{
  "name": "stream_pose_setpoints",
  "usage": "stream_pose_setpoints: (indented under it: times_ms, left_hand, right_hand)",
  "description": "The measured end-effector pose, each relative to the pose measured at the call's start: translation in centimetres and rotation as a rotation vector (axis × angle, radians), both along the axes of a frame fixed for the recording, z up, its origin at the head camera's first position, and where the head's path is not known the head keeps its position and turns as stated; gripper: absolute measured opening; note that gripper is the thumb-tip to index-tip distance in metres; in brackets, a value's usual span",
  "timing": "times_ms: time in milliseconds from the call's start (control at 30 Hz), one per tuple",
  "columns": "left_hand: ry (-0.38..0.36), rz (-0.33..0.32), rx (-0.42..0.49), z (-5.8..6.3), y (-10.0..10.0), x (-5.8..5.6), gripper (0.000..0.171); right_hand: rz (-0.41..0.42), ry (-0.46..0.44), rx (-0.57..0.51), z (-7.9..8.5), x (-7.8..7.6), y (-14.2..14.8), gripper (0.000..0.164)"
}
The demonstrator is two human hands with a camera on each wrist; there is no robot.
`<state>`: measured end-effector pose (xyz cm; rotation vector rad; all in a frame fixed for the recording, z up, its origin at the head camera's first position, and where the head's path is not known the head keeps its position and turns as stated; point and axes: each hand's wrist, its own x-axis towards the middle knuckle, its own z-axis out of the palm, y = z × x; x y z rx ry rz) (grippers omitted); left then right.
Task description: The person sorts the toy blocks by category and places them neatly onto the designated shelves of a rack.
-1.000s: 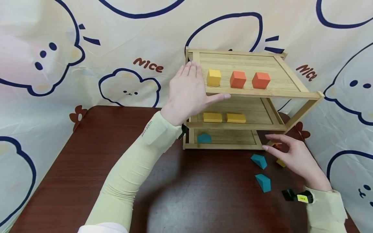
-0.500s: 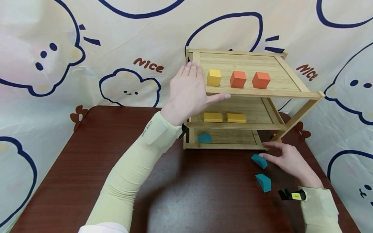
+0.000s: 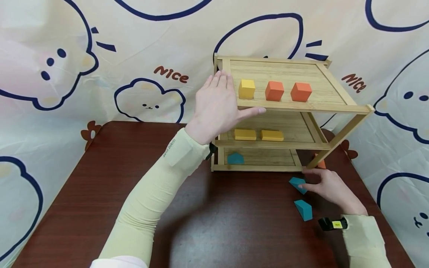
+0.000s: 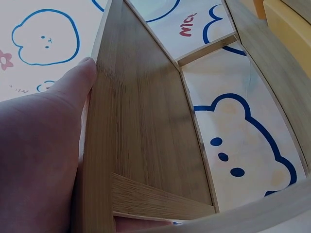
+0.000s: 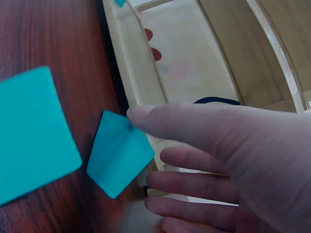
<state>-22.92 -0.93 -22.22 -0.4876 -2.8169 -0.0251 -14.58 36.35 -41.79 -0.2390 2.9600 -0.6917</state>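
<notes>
My left hand point(image 3: 216, 106) lies with straight fingers on the left edge of the top tier of a three-tier wooden shelf point(image 3: 335, 108), its thumb out along the front rail. Low at the shelf's right front, my right hand point(image 3: 330, 188) reaches over a teal wedge-shaped block point(image 3: 296, 182). In the right wrist view the thumb overlaps a corner of this teal block point(image 5: 119, 155), while the fingers extend beyond it, apart from the thumb. A second teal block point(image 3: 303, 210) rests nearer on the table.
On the top tier sit a yellow cube point(image 3: 246, 89) and two orange cubes point(image 3: 274, 91). Two flat yellow blocks point(image 3: 272, 135) lie on the middle tier, a teal block point(image 3: 235, 158) on the bottom. An orange block point(image 3: 321, 163) stands behind the right front post.
My right hand has moved down and left, from beside the shelf's post to the nearer-shelf teal block. It now covers the yellow block seen earlier. The left hand stays put.
</notes>
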Motion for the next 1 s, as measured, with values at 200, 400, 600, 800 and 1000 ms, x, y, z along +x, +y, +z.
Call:
stream_pose_setpoints:
  times_ms: [200,400,600,800,1000]
  left_hand:
    - [-0.008,-0.006,0.003,0.05,-0.03,0.05,0.133]
    - [-0.016,-0.004,-0.003,0.20,-0.05,-0.03,0.133]
    - [-0.004,-0.005,0.000,0.19,-0.08,-0.03,0.133]
    - [0.003,-0.008,0.001,0.08,-0.05,0.02,0.133]
    - [-0.001,-0.004,-0.003,0.01,-0.09,0.10,0.133]
  right_hand:
    - [-0.003,-0.014,0.015,-0.36,-0.17,0.05,0.063]
    - [-0.004,-0.023,0.013,-0.35,-0.43,-0.22,0.060]
    - [-0.003,-0.024,-0.031,-0.57,-0.39,-0.41,0.052]
    - [-0.004,-0.021,-0.039,-0.85,-0.38,-0.49,0.045]
    - [-0.002,-0.016,-0.034,-1.01,-0.44,-0.50,0.042]
